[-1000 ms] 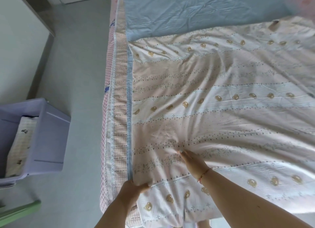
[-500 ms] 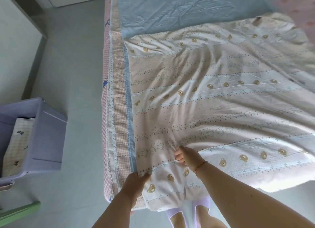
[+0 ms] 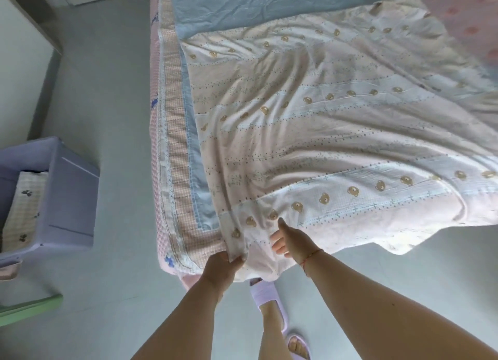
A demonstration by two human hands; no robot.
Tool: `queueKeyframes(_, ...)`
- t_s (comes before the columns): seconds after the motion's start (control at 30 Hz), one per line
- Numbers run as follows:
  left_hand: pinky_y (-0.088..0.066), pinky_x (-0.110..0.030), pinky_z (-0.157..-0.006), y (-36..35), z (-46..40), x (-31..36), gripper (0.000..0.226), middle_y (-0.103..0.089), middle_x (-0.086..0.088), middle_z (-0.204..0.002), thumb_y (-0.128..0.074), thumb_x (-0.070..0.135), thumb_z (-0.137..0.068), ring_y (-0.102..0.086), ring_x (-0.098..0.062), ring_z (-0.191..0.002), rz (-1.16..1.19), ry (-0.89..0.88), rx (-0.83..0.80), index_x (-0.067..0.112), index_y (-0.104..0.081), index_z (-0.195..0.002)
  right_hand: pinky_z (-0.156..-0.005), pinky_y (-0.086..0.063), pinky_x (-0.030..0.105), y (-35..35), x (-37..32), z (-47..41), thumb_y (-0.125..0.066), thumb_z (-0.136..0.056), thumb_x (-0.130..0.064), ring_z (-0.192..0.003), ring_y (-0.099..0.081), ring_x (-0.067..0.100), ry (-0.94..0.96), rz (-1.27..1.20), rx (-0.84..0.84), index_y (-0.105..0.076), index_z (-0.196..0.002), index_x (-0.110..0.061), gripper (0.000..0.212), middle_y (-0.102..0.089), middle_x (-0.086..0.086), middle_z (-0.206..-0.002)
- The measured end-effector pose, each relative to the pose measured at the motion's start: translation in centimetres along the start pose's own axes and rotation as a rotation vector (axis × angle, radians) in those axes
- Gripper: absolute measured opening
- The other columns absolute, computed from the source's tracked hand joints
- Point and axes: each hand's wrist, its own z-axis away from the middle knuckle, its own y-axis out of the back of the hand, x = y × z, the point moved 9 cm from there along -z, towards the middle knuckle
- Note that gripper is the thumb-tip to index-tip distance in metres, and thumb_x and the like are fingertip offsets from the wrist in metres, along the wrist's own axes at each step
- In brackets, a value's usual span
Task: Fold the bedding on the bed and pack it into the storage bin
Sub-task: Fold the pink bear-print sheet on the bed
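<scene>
Nearest, feet: two lilac slippers [image 3: 265, 296] on the grey floor [image 3: 113, 117], below the bed's corner.
Left hand: the left hand [image 3: 221, 265] grips the corner of the quilt [image 3: 336, 133], fingers curled round a bunched fold at the bed's near left corner.
Right hand: the right hand [image 3: 287, 238] pinches the quilt just beside the left, thumb up on the cloth, fingers tucked under the near edge; a red string sits on the wrist.
Quilt: pale pink and white with small bear prints, spread creased across the bed, its near edge hanging over the foot of the bed above the floor.
Bed: a blue sheet [image 3: 256, 6] shows at the far end and in a strip along the left, with a checked pink border [image 3: 172, 133] running down the side.
Storage bin: the lilac storage bin [image 3: 67, 195] stands on the floor, well apart to the left of the bed, with a folded checked cloth [image 3: 25, 206] inside.
Far right: a pink spotted fabric [image 3: 469, 22] at the corner.
</scene>
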Motion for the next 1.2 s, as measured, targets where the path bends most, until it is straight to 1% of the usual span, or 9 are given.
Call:
queueKeyframes(0.13,-0.055,-0.052,-0.085,-0.1,-0.3,-0.3,0.061,-0.074,-0.013,-0.087,-0.073,0.058,-0.059,-0.070,-0.033,-0.088,0.041,-0.008,0.028,0.007,-0.072,-0.092,-0.084,-0.049,0.035,-2.7,1.5,3.3,-0.020,-0.103,-0.044,-0.100,-0.060,0.031,0.024,-0.092,-0.081,-0.057,-0.118,0.004,0.063,-0.060,0.031,-0.117)
queueKeyframes(0.23,-0.053,-0.055,-0.088,-0.1,0.1,0.7,0.054,-0.074,-0.014,-0.086,-0.071,0.056,-0.067,-0.071,-0.035,-0.087,0.060,-0.003,0.025,0.006,-0.072,-0.089,-0.078,-0.041,0.028,-4.1,1.5,5.3,-0.026,-0.102,-0.045,-0.096,-0.055,0.018,0.126,-0.107,-0.085,-0.065,-0.092,-0.012,0.052,-0.065,0.012,-0.105)
queueKeyframes(0.33,-0.054,-0.053,-0.089,0.0,1.3,3.4,0.028,-0.074,-0.017,-0.089,-0.064,0.032,-0.090,-0.071,-0.035,-0.087,0.124,-0.007,0.033,0.005,-0.069,-0.087,-0.089,-0.039,0.027,-3.9,1.1,6.0,-0.034,-0.084,-0.062,-0.098,-0.057,0.007,0.285,-0.060,0.019,-0.070,-0.069,-0.030,0.050,-0.068,-0.001,-0.097)
queueKeyframes(0.47,-0.054,-0.038,-0.078,-0.9,3.0,5.5,0.027,-0.070,-0.016,-0.097,-0.054,0.025,-0.098,-0.068,-0.030,-0.089,0.249,0.019,-0.022,0.001,-0.063,-0.105,-0.098,-0.041,0.033,-3.3,0.5,6.4,-0.039,-0.089,-0.056,-0.115,-0.055,0.020,0.291,0.021,-0.004,-0.067,-0.112,-0.017,0.053,-0.065,0.005,-0.119)
queueKeyframes(0.6,-0.044,-0.032,-0.085,-1.9,5.2,5.6,0.019,-0.070,0.001,-0.088,-0.048,0.008,-0.088,-0.062,-0.017,-0.091,0.248,0.029,-0.157,0.008,-0.065,-0.094,-0.093,-0.030,0.026,-1.4,-0.7,6.9,-0.021,-0.102,-0.047,-0.110,-0.048,0.012,0.232,0.033,-0.040,-0.067,-0.117,-0.012,0.060,-0.061,0.003,-0.122)
queueKeyframes(0.7,-0.045,-0.032,-0.087,-2.7,5.4,5.1,0.065,-0.066,0.007,-0.101,-0.052,0.007,-0.051,-0.058,-0.014,-0.101,0.035,-0.076,-0.262,0.009,-0.061,-0.116,-0.100,-0.033,0.034,0.0,-1.7,6.8,-0.015,-0.094,-0.064,-0.111,-0.053,0.024,0.207,0.023,0.009,-0.078,-0.090,-0.028,0.073,-0.062,0.005,-0.125)
queueKeyframes(0.8,-0.043,-0.028,-0.092,-3.5,5.3,5.5,0.067,-0.062,0.009,-0.118,-0.066,-0.001,-0.066,-0.056,-0.013,-0.114,-0.016,-0.138,-0.288,0.023,-0.054,-0.127,-0.107,-0.034,0.043,1.1,-3.6,7.4,-0.014,-0.093,-0.066,-0.110,-0.054,0.023,0.244,0.024,0.044,-0.079,-0.080,-0.032,0.074,-0.065,0.007,-0.118)
queueKeyframes(1.07,-0.041,-0.026,-0.065,-3.9,4.6,2.1,0.029,-0.069,-0.018,-0.096,-0.069,0.029,-0.087,-0.061,-0.027,-0.080,-0.590,-0.249,-0.178,0.001,-0.067,-0.094,-0.104,-0.037,0.035,3.1,-5.7,7.4,-0.019,-0.098,-0.058,-0.112,-0.056,0.025,0.278,-0.288,0.092,-0.077,-0.093,-0.011,0.075,-0.067,0.010,-0.114)
queueKeyframes(1.2,-0.041,-0.027,-0.062,-3.0,5.0,0.9,0.033,-0.065,-0.009,-0.077,-0.057,0.033,-0.094,-0.058,-0.025,-0.075,-0.483,-0.303,-0.077,0.003,-0.060,-0.081,-0.109,-0.034,0.036,3.3,-6.1,7.3,-0.023,-0.099,-0.056,-0.118,-0.053,0.022,0.279,-0.375,0.114,-0.073,-0.105,-0.012,0.067,-0.061,0.009,-0.128)
